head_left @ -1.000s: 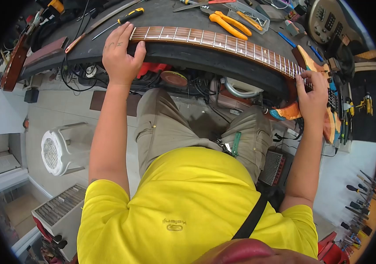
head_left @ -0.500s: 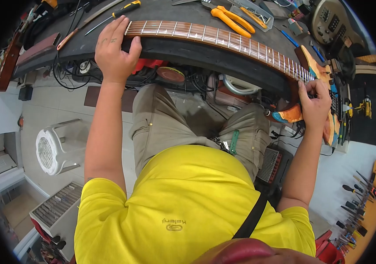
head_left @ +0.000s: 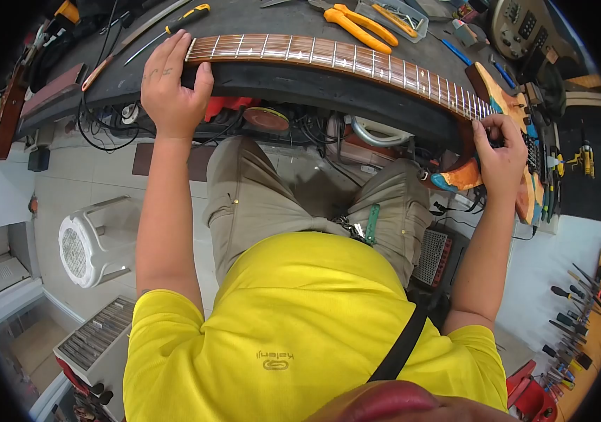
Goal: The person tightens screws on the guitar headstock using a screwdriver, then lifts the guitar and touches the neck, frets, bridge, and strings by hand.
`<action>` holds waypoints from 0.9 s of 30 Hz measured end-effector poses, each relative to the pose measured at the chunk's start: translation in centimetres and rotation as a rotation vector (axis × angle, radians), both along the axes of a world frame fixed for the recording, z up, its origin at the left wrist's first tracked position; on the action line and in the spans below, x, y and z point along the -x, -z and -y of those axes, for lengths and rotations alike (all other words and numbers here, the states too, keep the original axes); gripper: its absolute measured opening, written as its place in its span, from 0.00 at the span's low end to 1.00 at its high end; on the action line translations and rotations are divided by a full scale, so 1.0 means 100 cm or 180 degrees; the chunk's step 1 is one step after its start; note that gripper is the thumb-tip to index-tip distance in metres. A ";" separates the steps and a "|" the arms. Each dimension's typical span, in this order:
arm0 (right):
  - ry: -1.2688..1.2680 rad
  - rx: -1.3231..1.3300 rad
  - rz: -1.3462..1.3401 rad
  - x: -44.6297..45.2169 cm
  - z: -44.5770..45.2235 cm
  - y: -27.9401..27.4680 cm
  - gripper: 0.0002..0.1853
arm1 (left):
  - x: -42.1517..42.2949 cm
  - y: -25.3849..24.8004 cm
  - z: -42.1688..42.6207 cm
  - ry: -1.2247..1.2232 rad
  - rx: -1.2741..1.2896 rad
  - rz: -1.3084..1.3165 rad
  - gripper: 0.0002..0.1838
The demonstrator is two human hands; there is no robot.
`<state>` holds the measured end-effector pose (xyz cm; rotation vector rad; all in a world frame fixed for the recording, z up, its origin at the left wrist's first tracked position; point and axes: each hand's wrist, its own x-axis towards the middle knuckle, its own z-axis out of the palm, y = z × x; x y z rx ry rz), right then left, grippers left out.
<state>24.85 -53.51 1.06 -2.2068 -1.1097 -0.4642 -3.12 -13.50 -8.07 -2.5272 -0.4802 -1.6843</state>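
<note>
An electric guitar lies along the front edge of the dark workbench, its fretboard (head_left: pixel 335 55) facing up and its orange and blue body (head_left: pixel 461 177) at the right. My left hand (head_left: pixel 172 88) rests at the nut end of the neck, over the headstock, fingers together and thumb apart; its underside and the headstock are hidden. Where the neck meets the body, my right hand (head_left: pixel 501 151) has its thumb and index finger brought together at the strings. The fingertips' exact hold is too small to make out.
Orange-handled pliers (head_left: pixel 360 27), a screwdriver (head_left: pixel 186 19) and a plastic tray (head_left: pixel 402 20) lie behind the neck. Another guitar body (head_left: pixel 529 28) is at the back right. A white stool (head_left: pixel 89 243) stands on the floor at left, and tools hang (head_left: pixel 582 316) at lower right.
The view has shifted slightly, and the guitar neck and my left hand appear further left. My right hand stays by the neck joint, its index finger now more bent over the strings.
</note>
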 end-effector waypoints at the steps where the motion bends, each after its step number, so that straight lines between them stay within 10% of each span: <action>1: -0.0002 0.0002 -0.0004 0.000 0.000 0.000 0.09 | 0.000 0.000 0.000 -0.0011 -0.0006 0.0000 0.23; 21: -0.0730 -0.1098 -0.0254 0.023 0.025 -0.046 0.11 | 0.001 -0.007 0.009 0.0139 0.0072 -0.0235 0.24; 24: -0.0730 -0.1131 0.1470 0.089 0.089 -0.117 0.20 | 0.000 -0.007 0.010 0.0107 0.0100 -0.0291 0.24; 25: -0.1312 -0.2342 0.1761 0.115 0.099 -0.121 0.27 | 0.000 -0.007 0.010 0.0088 0.0093 -0.0318 0.24; 26: -0.3196 -0.2175 0.1346 0.138 0.118 -0.166 0.24 | 0.001 -0.007 0.010 0.0080 0.0093 -0.0325 0.24; 27: -0.2607 -0.1579 0.2207 0.173 0.115 -0.183 0.16 | 0.001 -0.007 0.011 0.0067 0.0103 -0.0304 0.24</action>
